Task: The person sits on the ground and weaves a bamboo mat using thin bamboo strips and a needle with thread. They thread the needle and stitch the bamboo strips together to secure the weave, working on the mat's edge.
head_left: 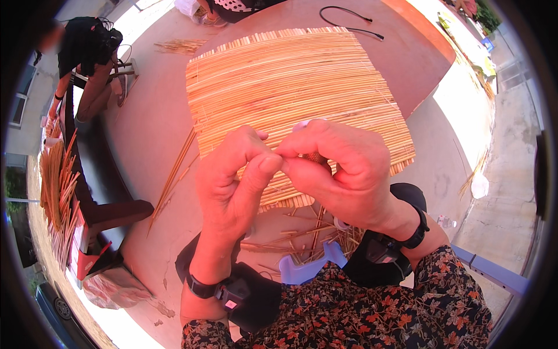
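Observation:
My left hand (235, 174) and my right hand (343, 168) meet fingertip to fingertip over a mat of straw-coloured reed sticks (279, 75). Both are closed in pinches; whatever is between the fingertips is too small or hidden to make out. A small textured brownish object (314, 157) shows inside the curl of my right hand, partly hidden by the fingers. The mat lies flat with uneven stick ends along its sides, and its near part is partly covered by my hands.
A person (87, 70) bends by a dark bench (102, 168) with reed bundles (55, 180) at left. Another person (215, 11) is at the top. A black cable (343, 20) lies beyond the mat. Loose sticks (302, 232) and a blue plastic stool (308, 267) are below my hands.

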